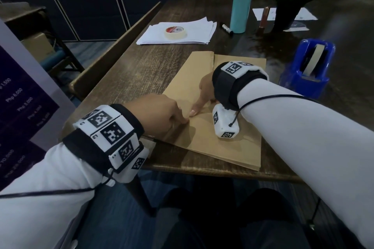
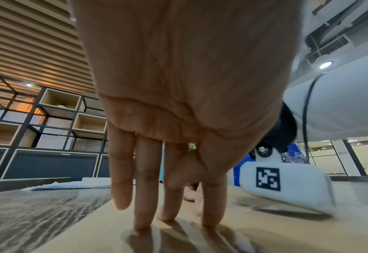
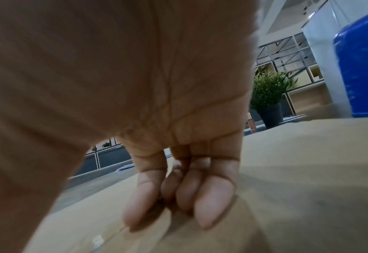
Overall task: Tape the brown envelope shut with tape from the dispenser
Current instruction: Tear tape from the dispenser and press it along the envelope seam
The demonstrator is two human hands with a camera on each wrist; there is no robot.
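The brown envelope [image 1: 222, 147] lies flat on the wooden table [image 1: 131, 70], close to its front edge. My left hand [image 1: 162, 116] presses straight fingertips [image 2: 142, 222] down on the envelope [image 2: 265, 236]. Beside it, my right hand [image 1: 204, 91] pushes its fingertips [image 3: 209, 214] onto the envelope [image 3: 308, 171] along a fold line. A small pale shiny patch [image 3: 97, 239] on that line looks like tape. The blue tape dispenser [image 1: 307, 66] stands at the right, apart from both hands, and shows in the right wrist view as the dispenser [image 3: 362, 68].
A roll of masking tape [image 1: 175, 32] sits on a stack of white papers [image 1: 200, 34] at the back. A teal bottle [image 1: 241, 4], a marker [image 1: 227, 29] and a potted plant [image 1: 289, 6] stand further back. A chair [image 1: 113, 56] lines the table's left side.
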